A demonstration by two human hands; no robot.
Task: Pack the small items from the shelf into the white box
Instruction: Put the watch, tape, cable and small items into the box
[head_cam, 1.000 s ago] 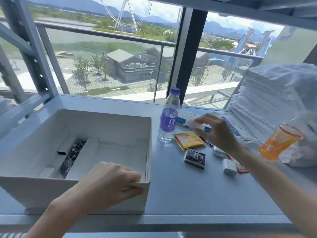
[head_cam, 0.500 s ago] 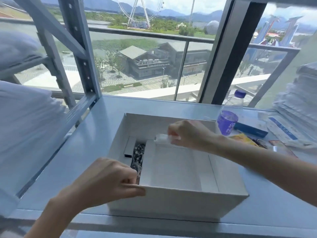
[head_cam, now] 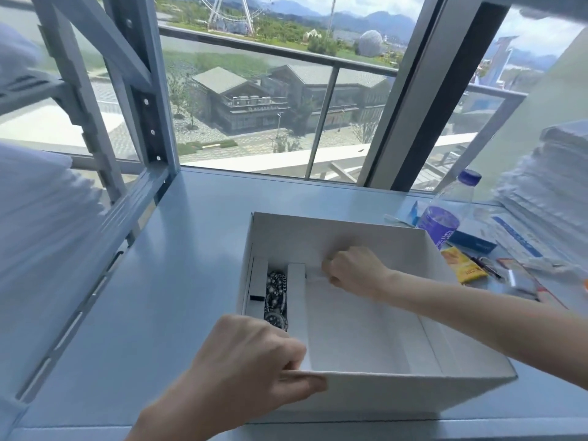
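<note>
The small pale item (head_cam: pixel 314 277) in the right hand (head_cam: pixel 354 272) was hard to make out: only a blurred whitish end showed beside the knuckles, low inside the white box (head_cam: pixel 334 233) near its far wall. The fingers of that hand were curled tight round it into a fist, hiding the rest. The left hand (head_cam: pixel 254 354) gripped the box's near wall at its left end, with the thumb laid along the outside of the rim and the fingers hooked over it, their tips out of sight inside. That hand also covered the near end of the box's left side. In a narrow channel there lay a dark beaded watch (head_cam: pixel 276 294), partly hidden, with a small white carton with a black end (head_cam: pixel 257 286) to its left and an upright white divider (head_cam: pixel 296 291) to its right. The wide compartment right of the divider held only the right hand and its item. The box stood on a pale blue shelf (head_cam: pixel 191 265). Right of the box, a water bottle (head_cam: pixel 440 222) with a purple label stood close to the far corner, and a yellow packet (head_cam: pixel 464 265) lay just beside the right wall. Further right, flat packets were smeared and cut off by the frame edge, and I could not tell what they were.
</note>
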